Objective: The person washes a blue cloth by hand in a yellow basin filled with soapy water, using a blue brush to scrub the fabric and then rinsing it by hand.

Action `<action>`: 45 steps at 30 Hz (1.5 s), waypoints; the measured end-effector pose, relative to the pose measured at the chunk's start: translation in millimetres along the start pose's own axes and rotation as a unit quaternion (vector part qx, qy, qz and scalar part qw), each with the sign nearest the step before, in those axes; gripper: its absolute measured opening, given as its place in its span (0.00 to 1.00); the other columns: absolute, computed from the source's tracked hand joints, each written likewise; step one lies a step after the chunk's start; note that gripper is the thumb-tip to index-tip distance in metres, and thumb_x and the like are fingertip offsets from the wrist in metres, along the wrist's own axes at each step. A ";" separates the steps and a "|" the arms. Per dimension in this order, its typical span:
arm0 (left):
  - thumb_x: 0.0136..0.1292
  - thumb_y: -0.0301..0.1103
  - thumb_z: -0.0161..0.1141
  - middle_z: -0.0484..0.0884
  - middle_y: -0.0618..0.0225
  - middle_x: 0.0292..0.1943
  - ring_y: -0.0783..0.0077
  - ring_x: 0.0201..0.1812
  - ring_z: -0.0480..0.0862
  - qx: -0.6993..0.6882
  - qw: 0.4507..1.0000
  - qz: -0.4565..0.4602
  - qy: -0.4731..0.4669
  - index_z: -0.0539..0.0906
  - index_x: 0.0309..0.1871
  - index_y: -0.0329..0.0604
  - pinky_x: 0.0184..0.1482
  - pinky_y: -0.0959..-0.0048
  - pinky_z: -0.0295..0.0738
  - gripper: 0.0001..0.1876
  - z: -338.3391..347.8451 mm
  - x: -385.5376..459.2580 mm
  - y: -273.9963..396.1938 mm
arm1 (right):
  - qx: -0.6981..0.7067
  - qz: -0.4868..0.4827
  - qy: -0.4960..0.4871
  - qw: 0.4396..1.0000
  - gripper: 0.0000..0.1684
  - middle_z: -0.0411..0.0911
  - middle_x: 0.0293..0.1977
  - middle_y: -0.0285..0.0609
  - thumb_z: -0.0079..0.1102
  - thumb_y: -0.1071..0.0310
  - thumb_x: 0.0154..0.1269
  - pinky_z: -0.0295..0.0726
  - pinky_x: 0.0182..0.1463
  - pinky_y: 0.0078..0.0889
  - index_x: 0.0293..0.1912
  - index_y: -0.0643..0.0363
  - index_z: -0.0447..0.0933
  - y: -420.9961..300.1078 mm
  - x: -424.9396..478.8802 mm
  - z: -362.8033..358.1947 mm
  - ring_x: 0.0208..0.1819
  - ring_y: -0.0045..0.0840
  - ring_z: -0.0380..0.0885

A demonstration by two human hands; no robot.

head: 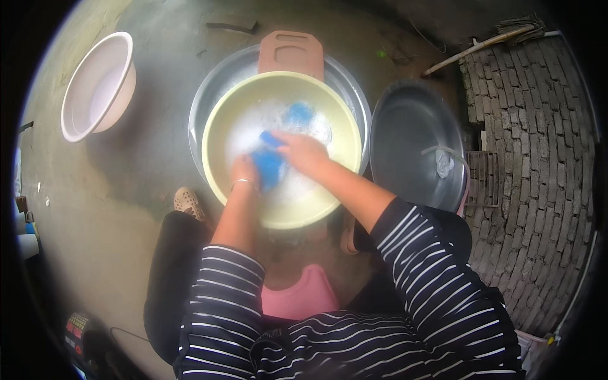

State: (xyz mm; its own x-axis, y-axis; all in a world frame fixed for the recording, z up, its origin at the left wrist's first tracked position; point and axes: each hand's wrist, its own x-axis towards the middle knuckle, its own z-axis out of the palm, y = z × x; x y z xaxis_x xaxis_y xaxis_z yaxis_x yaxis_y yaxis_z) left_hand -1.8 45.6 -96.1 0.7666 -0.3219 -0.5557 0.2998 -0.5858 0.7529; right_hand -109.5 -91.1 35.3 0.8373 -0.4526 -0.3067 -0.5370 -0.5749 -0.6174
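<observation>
A pale yellow plastic basin point(285, 221) stands in front of me, with soapy, foamy water point(247, 130) inside. My left hand point(244, 170), with a bangle at the wrist, grips the edge of a blue cloth point(268, 168) at the basin's left side. Coming from the right, my right hand point(304, 151) pinches a darker blue bunch point(271, 138) just above it; whether this belongs to the same cloth I cannot tell. Another blue patch point(299, 114) lies in the foam farther back. Motion blur softens the details.
Under the yellow basin sits a wide metal basin point(197, 123), with a pink washboard point(292, 52) rising behind. To the right a dark oval tub point(408, 137) leans near brick paving point(532, 180). A pale pink basin point(97, 90) is at far left. Below me shows a pink stool point(304, 297).
</observation>
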 end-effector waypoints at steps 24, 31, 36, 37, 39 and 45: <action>0.54 0.32 0.67 0.77 0.69 0.29 0.70 0.31 0.76 0.104 0.970 -0.036 -0.218 0.76 0.34 0.42 0.35 0.69 0.72 0.10 -27.1 -32.0 55.3 | 0.175 0.173 0.133 0.960 0.25 0.82 0.45 0.48 0.60 0.63 0.64 0.78 0.48 0.34 0.60 0.57 0.75 30.6 19.2 -43.2 0.44 0.33 0.81; 0.54 0.33 0.65 0.82 0.56 0.38 0.61 0.38 0.82 0.196 0.973 0.075 -0.093 0.79 0.51 0.37 0.42 0.60 0.78 0.20 4.6 -38.1 41.0 | 0.066 0.053 0.014 0.996 0.23 0.82 0.44 0.49 0.69 0.63 0.56 0.79 0.51 0.37 0.53 0.51 0.80 25.9 0.0 -5.7 0.47 0.40 0.82; 0.56 0.27 0.59 0.84 0.53 0.38 0.61 0.35 0.84 0.060 0.987 0.012 -0.150 0.77 0.56 0.33 0.39 0.62 0.80 0.22 -0.7 -28.4 34.0 | -0.075 0.124 0.051 0.988 0.20 0.74 0.50 0.43 0.70 0.59 0.55 0.78 0.54 0.42 0.50 0.43 0.83 15.8 10.8 -12.6 0.51 0.39 0.78; 0.56 0.26 0.58 0.83 0.53 0.38 0.61 0.34 0.84 0.055 0.988 0.019 -0.143 0.77 0.56 0.33 0.38 0.62 0.81 0.22 -1.2 -29.1 39.5 | -0.084 0.132 0.071 0.985 0.19 0.74 0.50 0.43 0.69 0.60 0.56 0.78 0.53 0.42 0.49 0.43 0.83 13.5 16.5 -22.3 0.50 0.40 0.79; 0.55 0.24 0.56 0.83 0.52 0.38 0.61 0.32 0.83 0.044 0.990 0.033 -0.129 0.77 0.56 0.32 0.37 0.62 0.81 0.22 -4.9 -28.8 51.7 | -0.090 0.125 0.090 0.984 0.19 0.73 0.50 0.45 0.68 0.61 0.57 0.78 0.52 0.43 0.50 0.44 0.82 11.1 20.8 -22.6 0.49 0.41 0.79; 0.57 0.24 0.56 0.83 0.53 0.39 0.60 0.34 0.83 -0.001 0.987 -0.074 -0.143 0.76 0.58 0.31 0.37 0.63 0.80 0.23 -21.4 -50.7 60.4 | -0.088 0.058 -0.007 0.994 0.21 0.77 0.48 0.47 0.68 0.60 0.57 0.76 0.54 0.43 0.52 0.45 0.80 4.8 -4.2 12.1 0.51 0.43 0.78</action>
State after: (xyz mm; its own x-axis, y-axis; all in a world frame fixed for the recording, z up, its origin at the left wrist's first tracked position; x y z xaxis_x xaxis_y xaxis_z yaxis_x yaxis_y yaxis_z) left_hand -10.5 42.5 -14.9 0.5222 -0.4305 -0.7362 0.3978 -0.6406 0.6568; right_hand -114.3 -83.7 24.9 0.7690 -0.5138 -0.3803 -0.6391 -0.6306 -0.4404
